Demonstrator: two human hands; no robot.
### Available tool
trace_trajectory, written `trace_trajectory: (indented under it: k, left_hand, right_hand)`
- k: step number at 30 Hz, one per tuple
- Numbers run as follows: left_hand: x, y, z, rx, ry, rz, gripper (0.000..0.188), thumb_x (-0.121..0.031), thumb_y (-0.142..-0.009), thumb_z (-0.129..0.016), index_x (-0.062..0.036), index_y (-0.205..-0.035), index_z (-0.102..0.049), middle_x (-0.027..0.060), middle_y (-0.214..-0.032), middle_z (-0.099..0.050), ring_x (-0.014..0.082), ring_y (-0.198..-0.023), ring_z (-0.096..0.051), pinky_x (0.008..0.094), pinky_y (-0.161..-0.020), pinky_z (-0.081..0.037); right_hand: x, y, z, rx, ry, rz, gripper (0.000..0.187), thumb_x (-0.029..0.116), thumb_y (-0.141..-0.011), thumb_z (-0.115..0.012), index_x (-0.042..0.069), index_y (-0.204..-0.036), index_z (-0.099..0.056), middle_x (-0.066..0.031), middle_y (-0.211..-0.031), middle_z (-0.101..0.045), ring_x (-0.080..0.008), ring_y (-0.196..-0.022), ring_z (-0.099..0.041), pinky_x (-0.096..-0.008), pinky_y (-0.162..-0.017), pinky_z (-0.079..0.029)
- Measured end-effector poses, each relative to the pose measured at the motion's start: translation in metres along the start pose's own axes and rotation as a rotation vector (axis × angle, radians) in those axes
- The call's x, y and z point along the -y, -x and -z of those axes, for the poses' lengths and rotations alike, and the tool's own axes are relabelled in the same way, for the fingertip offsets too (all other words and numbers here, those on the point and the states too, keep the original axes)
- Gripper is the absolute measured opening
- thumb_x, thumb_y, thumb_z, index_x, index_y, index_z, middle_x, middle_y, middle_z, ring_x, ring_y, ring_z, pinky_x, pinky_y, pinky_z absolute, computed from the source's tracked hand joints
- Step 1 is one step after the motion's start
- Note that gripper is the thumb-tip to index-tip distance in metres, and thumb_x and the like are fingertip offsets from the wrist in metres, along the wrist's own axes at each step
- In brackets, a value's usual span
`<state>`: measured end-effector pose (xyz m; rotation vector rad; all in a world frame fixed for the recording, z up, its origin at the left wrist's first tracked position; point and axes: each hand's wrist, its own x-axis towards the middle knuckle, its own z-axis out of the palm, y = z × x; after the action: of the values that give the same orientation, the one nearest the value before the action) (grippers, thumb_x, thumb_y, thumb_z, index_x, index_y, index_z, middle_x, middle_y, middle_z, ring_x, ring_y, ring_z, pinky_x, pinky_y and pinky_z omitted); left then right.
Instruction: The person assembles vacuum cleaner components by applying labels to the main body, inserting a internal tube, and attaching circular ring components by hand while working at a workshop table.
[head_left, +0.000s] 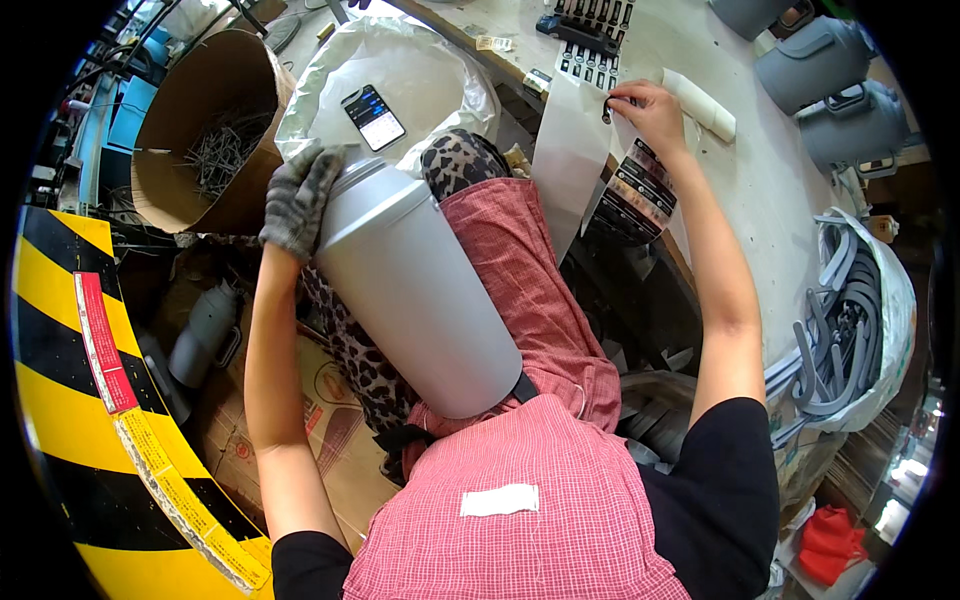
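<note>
My left hand (300, 200), in a grey knitted glove, grips the neck end of a large grey plastic jug (410, 290). The jug lies tilted across my lap, its base against my apron. Over the table edge at the right, my bare right hand (650, 112) pinches a small black sticker (606, 110) between thumb and fingers. It is right beside a long strip of white backing paper (572, 150), which hangs off the table. Rows of black stickers (592, 68) sit on the strip's far part, with a dark bar-shaped object (578, 35) across them.
A phone (373, 117) rests on a white plastic-lined container (440, 70). Left of it stands a cardboard drum (160, 170) of thin metal pieces. On the right are finished-looking grey jugs (815, 65), a paper roll (700, 105) and a bag of grey handles (850, 320). A striped yellow-black panel (60, 400) borders the left.
</note>
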<state>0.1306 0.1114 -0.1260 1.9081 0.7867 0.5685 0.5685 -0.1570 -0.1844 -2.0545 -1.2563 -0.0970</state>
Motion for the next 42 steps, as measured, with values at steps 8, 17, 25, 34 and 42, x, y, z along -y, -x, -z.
trace_trajectory:
  k: [8, 17, 25, 34, 42]
  left_hand:
    - [0.001, 0.061, -0.047, -0.272, 0.172, -0.211, 0.040, -0.036, -0.104, -0.057, -0.0026, -0.124, -0.063, 0.0110, -0.119, -0.061, 0.0229, -0.108, -0.059, 0.0351, -0.097, -0.047]
    - [-0.030, 0.131, -0.064, -0.358, 0.257, -0.019, 0.053, -0.047, -0.109, -0.038, -0.0041, -0.114, -0.069, 0.0017, -0.087, -0.068, 0.0054, -0.072, -0.055, 0.0220, -0.066, -0.045]
    - [-0.022, 0.118, -0.035, -0.105, 0.342, 0.086, 0.031, -0.033, -0.102, -0.063, -0.0043, -0.093, -0.073, -0.0036, -0.080, -0.067, 0.0055, -0.069, -0.055, 0.0231, -0.063, -0.046]
    - [-0.006, 0.092, -0.035, -0.306, -0.155, -0.034, 0.023, -0.028, -0.094, -0.069, -0.0050, -0.088, -0.070, 0.0166, -0.079, -0.068, 0.0340, -0.068, -0.064, 0.0416, -0.064, -0.050]
    - [-0.001, 0.093, -0.037, -0.279, -0.239, 0.006, 0.018, -0.021, -0.093, -0.073, -0.0040, -0.096, -0.073, 0.0120, -0.079, -0.070, 0.0210, -0.065, -0.064, 0.0334, -0.063, -0.052]
  right_hand:
    - [0.106, 0.064, 0.025, -0.145, 0.042, 0.123, 0.006, 0.012, -0.080, -0.078, 0.010, -0.084, -0.076, -0.0023, -0.105, -0.073, -0.0246, -0.098, -0.065, -0.0409, -0.100, -0.044]
    - [0.267, 0.093, -0.017, 0.307, -1.045, -0.188, 0.013, 0.009, -0.079, -0.083, 0.000, -0.086, -0.077, -0.0077, -0.120, -0.061, -0.0156, -0.112, -0.058, -0.0283, -0.098, -0.045]
    - [0.294, 0.088, -0.081, 0.357, -1.070, -0.313, 0.016, 0.018, -0.077, -0.086, 0.005, -0.084, -0.080, -0.0044, -0.118, -0.062, -0.0180, -0.113, -0.055, -0.0327, -0.097, -0.041]
    - [0.304, 0.072, -0.105, 0.127, -0.554, -0.058, 0.018, 0.023, -0.074, -0.086, 0.008, -0.079, -0.079, -0.0017, -0.106, -0.059, -0.0247, -0.114, -0.043, -0.0375, -0.102, -0.034]
    - [0.306, 0.066, -0.102, 0.134, -0.460, -0.021, 0.018, 0.022, -0.073, -0.086, 0.006, -0.077, -0.078, -0.0026, -0.101, -0.059, -0.0256, -0.109, -0.046, -0.0375, -0.097, -0.038]
